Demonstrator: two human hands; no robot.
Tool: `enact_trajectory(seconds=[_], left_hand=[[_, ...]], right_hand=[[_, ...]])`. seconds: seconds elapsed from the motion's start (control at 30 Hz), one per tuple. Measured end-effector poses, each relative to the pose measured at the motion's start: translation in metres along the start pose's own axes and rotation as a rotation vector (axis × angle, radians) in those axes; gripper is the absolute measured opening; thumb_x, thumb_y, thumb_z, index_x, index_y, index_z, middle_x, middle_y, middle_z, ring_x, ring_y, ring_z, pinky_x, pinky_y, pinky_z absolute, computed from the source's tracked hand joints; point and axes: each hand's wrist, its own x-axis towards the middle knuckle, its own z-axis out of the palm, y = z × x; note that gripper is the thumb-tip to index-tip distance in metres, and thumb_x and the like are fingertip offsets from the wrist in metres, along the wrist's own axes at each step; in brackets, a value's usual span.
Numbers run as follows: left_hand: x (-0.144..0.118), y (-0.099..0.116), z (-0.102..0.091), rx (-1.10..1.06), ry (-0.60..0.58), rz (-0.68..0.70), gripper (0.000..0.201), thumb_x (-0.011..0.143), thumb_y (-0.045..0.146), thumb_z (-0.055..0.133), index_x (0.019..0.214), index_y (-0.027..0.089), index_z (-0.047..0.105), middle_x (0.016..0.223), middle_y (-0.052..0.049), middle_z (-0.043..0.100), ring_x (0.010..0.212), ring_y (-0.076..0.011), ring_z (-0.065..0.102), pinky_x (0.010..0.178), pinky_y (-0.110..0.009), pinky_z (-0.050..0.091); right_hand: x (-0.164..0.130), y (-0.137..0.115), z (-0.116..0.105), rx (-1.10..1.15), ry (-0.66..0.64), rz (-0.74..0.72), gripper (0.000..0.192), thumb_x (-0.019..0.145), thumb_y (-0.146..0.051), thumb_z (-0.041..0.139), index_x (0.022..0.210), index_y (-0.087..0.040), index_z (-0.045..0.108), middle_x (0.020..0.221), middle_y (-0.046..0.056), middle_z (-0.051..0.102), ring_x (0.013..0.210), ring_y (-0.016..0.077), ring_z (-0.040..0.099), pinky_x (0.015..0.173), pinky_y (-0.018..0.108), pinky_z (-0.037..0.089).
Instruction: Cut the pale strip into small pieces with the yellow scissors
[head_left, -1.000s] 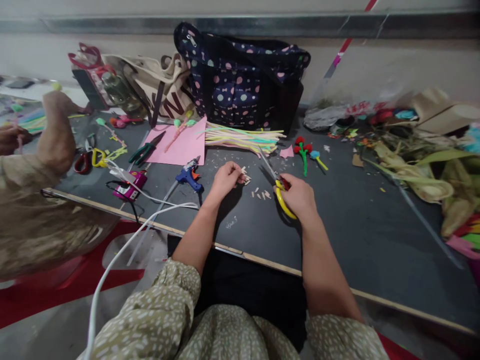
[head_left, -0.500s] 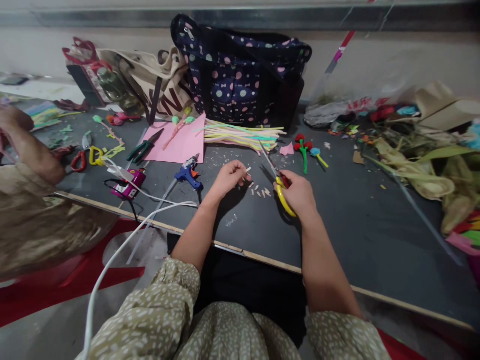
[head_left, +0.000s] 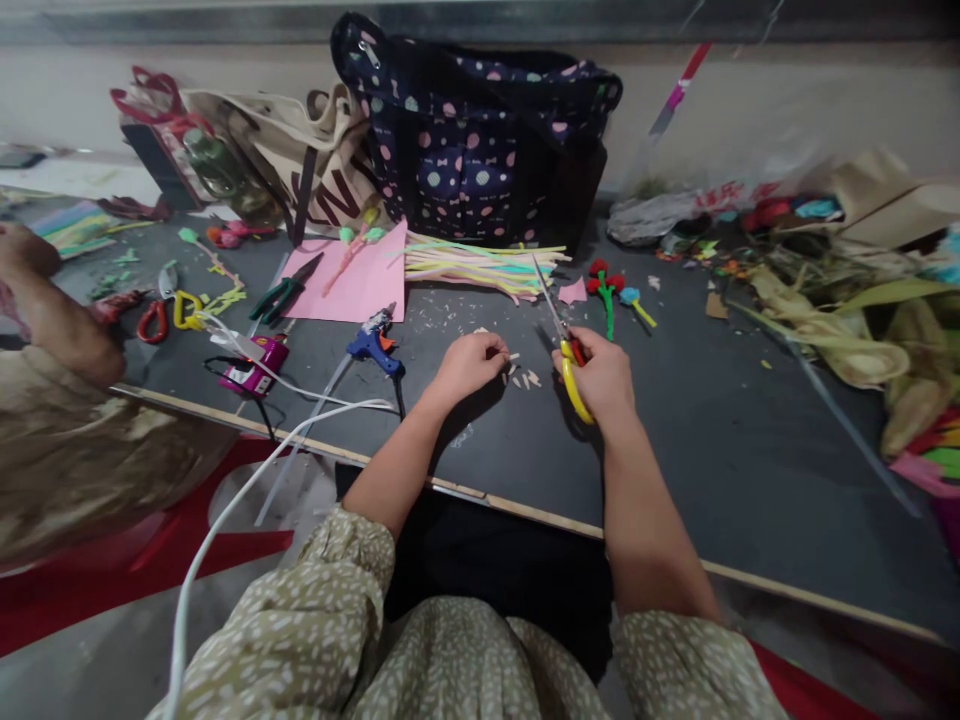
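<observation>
Scissors point(head_left: 551, 300) with a yellow and red handle are in my right hand point(head_left: 604, 378), fingers wrapped round the grips and blades pointing away from me. My left hand point(head_left: 472, 368) is closed in a pinch, palm down low over the dark table. A small pale strip point(head_left: 514, 356) juts out from between its thumb and finger. Just right of those fingertips lie several small pale cut pieces point(head_left: 529, 379). The fingers partly hide the pile.
A blue glue gun point(head_left: 375, 343) lies left of my left hand. Behind are pink paper point(head_left: 352, 285), a bundle of pastel fuzzy stems point(head_left: 480, 268) and a dark patterned bag point(head_left: 480, 150). Red flowers point(head_left: 606, 285) lie beyond the scissors. Another person's arm point(head_left: 60, 310) is at far left.
My left hand has turned more palm down and moved slightly lower and right, over the cut pieces. My right hand still holds the scissors, shifted slightly right.
</observation>
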Motion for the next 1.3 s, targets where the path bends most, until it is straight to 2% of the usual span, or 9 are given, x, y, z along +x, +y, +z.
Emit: enact_trajectory(seconds=[0.1,0.27,0.43,0.57,0.7,0.8,0.9,1.1,1.3], left_hand=[[-0.001,0.005,-0.001,0.167,0.013,-0.023,0.017,0.082,0.025,0.054,0.085,0.021,0.070,0.090,-0.006,0.072,0.084,-0.0195,0.063,0.072,-0.030,0.043],[-0.001,0.003,-0.009,0.259,-0.028,-0.059,0.018,0.083,0.025,0.053,0.087,0.022,0.070,0.094,-0.006,0.073,0.089,-0.0218,0.064,0.075,-0.031,0.044],[-0.003,-0.005,-0.017,0.226,-0.089,-0.033,0.015,0.077,0.020,0.055,0.081,0.021,0.069,0.085,-0.005,0.071,0.078,-0.0208,0.062,0.069,-0.030,0.043],[-0.005,-0.006,-0.020,0.138,-0.079,0.013,0.023,0.074,0.014,0.055,0.092,0.021,0.068,0.086,-0.004,0.071,0.075,-0.0185,0.061,0.067,-0.028,0.041],[-0.005,-0.002,-0.018,0.093,-0.023,0.080,0.017,0.077,0.016,0.055,0.087,0.021,0.067,0.090,-0.004,0.069,0.080,-0.0180,0.060,0.071,-0.028,0.042],[-0.005,0.000,-0.017,0.102,-0.087,0.153,0.014,0.078,0.019,0.057,0.084,0.021,0.069,0.089,-0.004,0.067,0.082,-0.0181,0.060,0.072,-0.028,0.041],[-0.004,-0.001,-0.017,0.155,-0.158,0.213,0.019,0.079,0.019,0.056,0.091,0.023,0.071,0.090,-0.004,0.066,0.084,-0.0190,0.060,0.073,-0.028,0.041],[-0.003,-0.002,-0.014,0.242,-0.197,0.228,0.019,0.078,0.027,0.064,0.095,0.022,0.069,0.089,-0.004,0.064,0.086,-0.0202,0.058,0.073,-0.029,0.040],[-0.001,0.004,0.000,0.300,-0.089,0.202,0.019,0.086,0.034,0.057,0.094,0.022,0.070,0.091,-0.007,0.063,0.091,-0.0208,0.057,0.071,-0.029,0.038]], right_hand=[[-0.001,-0.005,-0.003,-0.030,-0.007,0.023,0.044,0.072,-0.036,0.063,0.115,-0.025,0.067,0.094,0.005,0.073,0.081,0.0225,0.066,0.074,0.036,0.050],[-0.001,-0.011,-0.006,-0.057,-0.019,0.036,0.044,0.072,-0.035,0.063,0.114,-0.024,0.068,0.097,0.007,0.073,0.086,0.0234,0.066,0.076,0.036,0.049],[0.000,-0.007,-0.005,-0.054,-0.022,0.021,0.045,0.073,-0.036,0.063,0.116,-0.024,0.067,0.095,0.006,0.073,0.082,0.0223,0.066,0.073,0.035,0.050],[0.000,-0.003,-0.002,-0.033,-0.009,0.008,0.045,0.074,-0.038,0.063,0.116,-0.025,0.066,0.096,0.005,0.073,0.082,0.0217,0.065,0.070,0.034,0.050],[0.000,-0.003,-0.002,-0.030,-0.002,0.014,0.044,0.074,-0.038,0.063,0.116,-0.025,0.067,0.093,0.004,0.073,0.080,0.0213,0.065,0.069,0.033,0.049],[-0.001,-0.006,-0.004,-0.026,-0.005,0.029,0.044,0.073,-0.038,0.063,0.115,-0.026,0.067,0.090,0.004,0.073,0.077,0.0206,0.065,0.068,0.032,0.048],[-0.001,-0.010,-0.006,-0.035,-0.010,0.046,0.044,0.072,-0.037,0.064,0.114,-0.025,0.067,0.089,0.004,0.073,0.076,0.0202,0.064,0.068,0.032,0.047],[-0.001,-0.013,-0.007,-0.020,-0.015,0.047,0.044,0.073,-0.035,0.063,0.115,-0.025,0.068,0.091,0.005,0.073,0.079,0.0204,0.064,0.071,0.032,0.047],[0.000,-0.015,-0.009,-0.038,-0.015,0.057,0.042,0.073,-0.035,0.063,0.114,-0.026,0.068,0.090,0.004,0.073,0.080,0.0206,0.065,0.071,0.031,0.046]])
